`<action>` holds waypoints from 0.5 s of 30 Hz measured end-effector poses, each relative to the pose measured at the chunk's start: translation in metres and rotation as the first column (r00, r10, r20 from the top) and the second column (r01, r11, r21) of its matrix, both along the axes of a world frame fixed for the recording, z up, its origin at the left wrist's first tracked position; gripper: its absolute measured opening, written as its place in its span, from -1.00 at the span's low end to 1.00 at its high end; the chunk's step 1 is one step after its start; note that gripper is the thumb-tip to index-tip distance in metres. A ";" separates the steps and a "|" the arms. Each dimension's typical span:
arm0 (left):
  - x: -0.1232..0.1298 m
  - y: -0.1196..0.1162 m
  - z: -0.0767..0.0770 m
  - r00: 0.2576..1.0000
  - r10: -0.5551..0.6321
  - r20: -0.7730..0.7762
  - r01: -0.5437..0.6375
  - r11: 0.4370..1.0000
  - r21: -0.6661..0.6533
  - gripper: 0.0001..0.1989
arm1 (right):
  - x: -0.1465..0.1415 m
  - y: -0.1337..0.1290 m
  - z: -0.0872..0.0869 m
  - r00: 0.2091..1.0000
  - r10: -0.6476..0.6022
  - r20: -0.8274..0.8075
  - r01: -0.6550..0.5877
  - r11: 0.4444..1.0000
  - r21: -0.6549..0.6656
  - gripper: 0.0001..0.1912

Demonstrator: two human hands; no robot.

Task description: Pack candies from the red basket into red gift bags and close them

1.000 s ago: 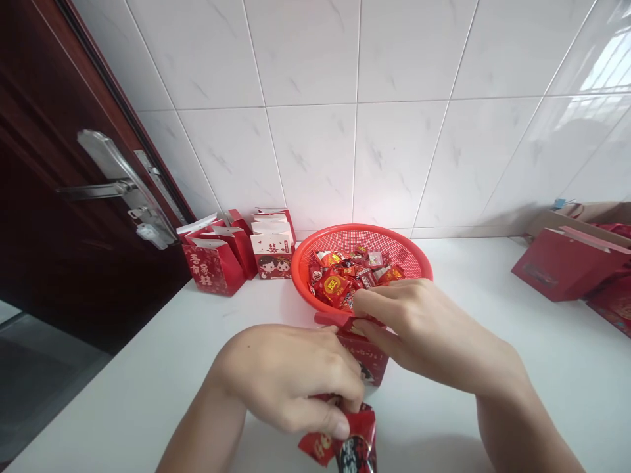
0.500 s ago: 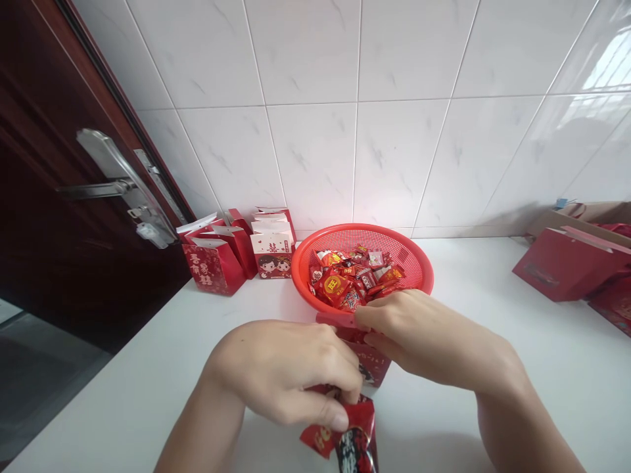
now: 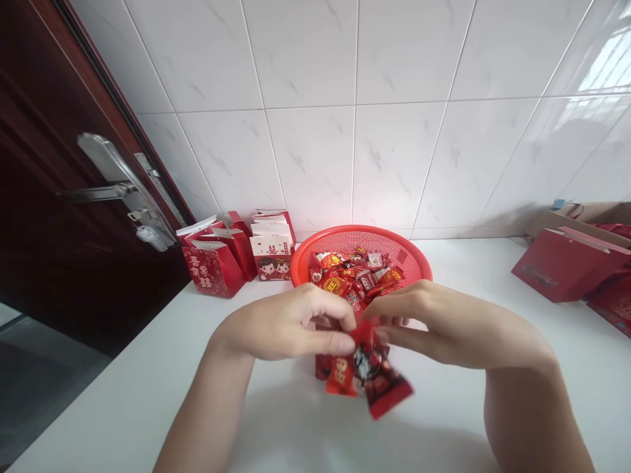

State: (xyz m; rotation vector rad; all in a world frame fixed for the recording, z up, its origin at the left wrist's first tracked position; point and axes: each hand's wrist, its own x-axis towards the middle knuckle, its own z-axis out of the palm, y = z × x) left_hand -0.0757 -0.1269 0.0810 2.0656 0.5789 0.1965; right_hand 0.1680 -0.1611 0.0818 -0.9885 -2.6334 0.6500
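Observation:
My left hand (image 3: 296, 328) pinches wrapped candies in front of the basket. One is a dark red packet with black and white print (image 3: 377, 378), tilted down to the right; beside it hangs a smaller orange-red wrapper (image 3: 342, 376). My right hand (image 3: 428, 322) comes in from the other side, thumb and fingers closed at the dark packet's upper end. Behind both hands stands a small red gift bag (image 3: 323, 366), mostly hidden by them. Just beyond is a red plastic basket (image 3: 414, 259) holding many wrapped candies (image 3: 355, 276).
Red gift bags (image 3: 214, 266) and a white-and-red one with cartoon figures (image 3: 271, 253) stand at the left by the wall. At the right lies a red bag (image 3: 557, 263) against a cardboard box (image 3: 586, 213). A dark door (image 3: 39, 131) borders the white table (image 3: 162, 387).
My left hand has risen with the candies up to the gift bag. My right hand has left the bag's top edge and met the dark packet, which has swung to the right.

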 end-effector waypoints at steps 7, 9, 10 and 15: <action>0.004 0.001 0.001 0.979 0.205 -0.019 -0.206 0.976 -0.066 -0.72 | 0.003 0.000 0.005 0.976 -0.051 -0.210 0.016 0.986 -0.164 -0.72; 0.004 0.001 0.001 0.977 0.211 -0.031 -0.213 0.975 -0.059 -0.71 | 0.000 0.001 0.004 0.970 -0.059 -0.235 0.003 0.973 -0.232 -0.72; 0.004 0.001 0.000 0.976 0.214 -0.035 -0.216 0.975 -0.057 -0.71 | -0.001 0.001 0.003 0.970 -0.067 -0.233 0.010 0.971 -0.240 -0.72; 0.005 0.005 -0.002 0.976 0.204 -0.075 -0.210 0.975 -0.076 -0.73 | 0.003 0.004 0.003 0.973 -0.175 -0.151 0.153 0.977 -0.147 -0.70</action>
